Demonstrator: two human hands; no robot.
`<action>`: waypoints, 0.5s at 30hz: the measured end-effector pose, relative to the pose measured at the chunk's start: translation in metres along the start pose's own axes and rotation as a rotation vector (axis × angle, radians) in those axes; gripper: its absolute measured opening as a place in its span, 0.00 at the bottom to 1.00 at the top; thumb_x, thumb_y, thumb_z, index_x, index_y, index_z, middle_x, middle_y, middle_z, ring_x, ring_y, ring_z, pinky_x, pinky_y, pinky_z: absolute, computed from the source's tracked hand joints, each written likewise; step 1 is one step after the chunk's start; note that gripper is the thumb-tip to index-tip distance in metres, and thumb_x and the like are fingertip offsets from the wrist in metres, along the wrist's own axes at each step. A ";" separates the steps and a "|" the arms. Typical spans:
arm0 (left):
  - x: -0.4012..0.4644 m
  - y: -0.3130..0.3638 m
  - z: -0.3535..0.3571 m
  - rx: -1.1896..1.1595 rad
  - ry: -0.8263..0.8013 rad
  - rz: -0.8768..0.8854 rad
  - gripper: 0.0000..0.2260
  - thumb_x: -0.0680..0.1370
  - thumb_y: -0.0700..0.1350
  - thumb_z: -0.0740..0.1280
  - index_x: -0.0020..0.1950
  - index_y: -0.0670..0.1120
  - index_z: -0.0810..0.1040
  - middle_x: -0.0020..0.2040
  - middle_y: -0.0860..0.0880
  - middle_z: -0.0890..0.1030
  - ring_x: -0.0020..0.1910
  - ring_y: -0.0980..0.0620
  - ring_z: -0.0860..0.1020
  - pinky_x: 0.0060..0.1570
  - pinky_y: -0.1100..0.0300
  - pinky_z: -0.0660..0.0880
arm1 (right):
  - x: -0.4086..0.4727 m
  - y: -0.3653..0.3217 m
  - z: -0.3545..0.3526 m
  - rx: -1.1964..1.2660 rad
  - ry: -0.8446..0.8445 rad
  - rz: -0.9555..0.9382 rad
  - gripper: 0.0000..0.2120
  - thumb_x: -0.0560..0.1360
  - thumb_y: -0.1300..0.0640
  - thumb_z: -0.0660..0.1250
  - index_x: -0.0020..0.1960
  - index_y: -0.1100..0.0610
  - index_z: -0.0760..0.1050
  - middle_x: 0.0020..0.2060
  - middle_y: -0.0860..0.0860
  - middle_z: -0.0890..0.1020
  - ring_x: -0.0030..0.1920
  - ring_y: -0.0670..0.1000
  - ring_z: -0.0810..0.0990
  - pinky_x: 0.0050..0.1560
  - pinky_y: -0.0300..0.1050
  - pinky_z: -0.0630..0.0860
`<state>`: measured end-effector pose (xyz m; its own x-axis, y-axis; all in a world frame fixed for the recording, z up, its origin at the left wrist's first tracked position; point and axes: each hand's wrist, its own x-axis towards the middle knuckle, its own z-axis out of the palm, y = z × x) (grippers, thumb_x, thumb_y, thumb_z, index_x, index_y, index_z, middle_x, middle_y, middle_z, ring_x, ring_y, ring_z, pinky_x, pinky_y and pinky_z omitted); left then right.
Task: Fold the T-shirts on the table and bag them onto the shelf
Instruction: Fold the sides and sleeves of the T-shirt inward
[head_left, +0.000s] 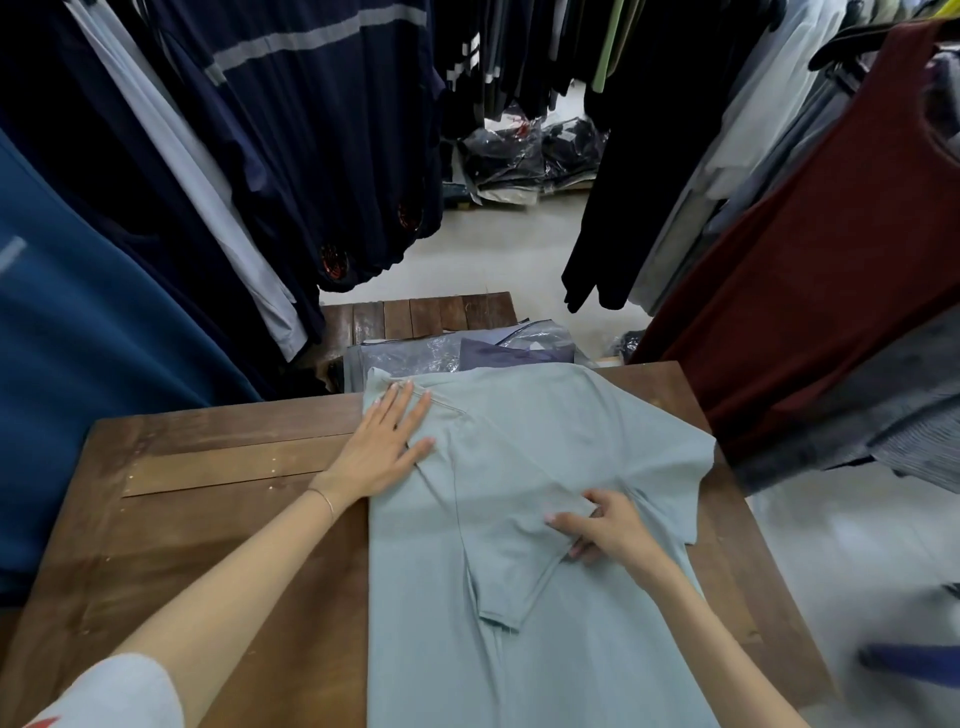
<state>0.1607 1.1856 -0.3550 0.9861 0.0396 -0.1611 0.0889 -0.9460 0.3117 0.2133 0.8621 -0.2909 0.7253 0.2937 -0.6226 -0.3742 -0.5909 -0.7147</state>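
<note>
A pale blue-green T-shirt lies on the brown wooden table, its left side folded in so that a sleeve points down across the middle. My left hand lies flat with straight fingers on the shirt's upper left corner. My right hand pinches a fold of the cloth near the right armpit, fingers curled into the fabric. The right sleeve spreads out toward the table's right edge.
Clear plastic bags with folded garments lie on a lower wooden surface just beyond the table. Hanging clothes crowd both sides: dark blue ones at left, a maroon one at right. More bagged clothes sit on the floor behind.
</note>
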 end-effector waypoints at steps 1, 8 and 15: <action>0.002 0.000 -0.004 -0.045 -0.002 -0.002 0.32 0.77 0.66 0.43 0.77 0.55 0.39 0.77 0.51 0.37 0.76 0.52 0.36 0.75 0.54 0.40 | -0.003 0.000 0.000 -0.020 -0.018 -0.006 0.09 0.67 0.60 0.77 0.44 0.61 0.81 0.31 0.57 0.83 0.29 0.53 0.82 0.29 0.43 0.77; 0.004 0.042 -0.034 -0.773 0.236 -0.200 0.08 0.80 0.44 0.63 0.48 0.43 0.81 0.45 0.44 0.82 0.43 0.52 0.80 0.42 0.67 0.76 | -0.023 -0.006 0.020 0.044 0.185 -0.095 0.09 0.74 0.56 0.70 0.48 0.63 0.76 0.39 0.62 0.83 0.40 0.59 0.83 0.40 0.53 0.81; 0.010 0.051 -0.045 -1.223 -0.029 -0.629 0.26 0.80 0.60 0.55 0.51 0.39 0.81 0.45 0.44 0.83 0.39 0.52 0.80 0.34 0.68 0.77 | -0.081 -0.063 0.061 0.021 -0.136 -0.385 0.10 0.78 0.53 0.65 0.46 0.60 0.75 0.34 0.57 0.85 0.25 0.49 0.77 0.28 0.38 0.70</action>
<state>0.1815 1.1522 -0.2982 0.7321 0.3308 -0.5955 0.5958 0.1131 0.7952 0.1428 0.9216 -0.2153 0.7322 0.5882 -0.3434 -0.1025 -0.4033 -0.9093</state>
